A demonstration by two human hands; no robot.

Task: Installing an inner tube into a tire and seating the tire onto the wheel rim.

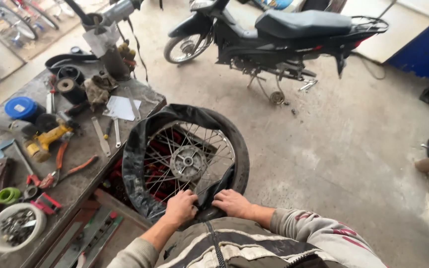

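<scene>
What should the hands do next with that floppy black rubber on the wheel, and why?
Probably push the tube into the tyre a little further along the bottom. Both hands, left and right, already press there, while on the left the tube hangs loosely over the rim, outside the tyre.

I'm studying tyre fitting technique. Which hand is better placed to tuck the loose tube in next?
Probably the left hand: it already grips the loose black inner tube, while the right hand rests on the tyre.

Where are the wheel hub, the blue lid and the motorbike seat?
wheel hub (188,162), head view, on its metal centre
blue lid (21,107), head view, on its top face
motorbike seat (301,22), head view, mid-cushion
</scene>
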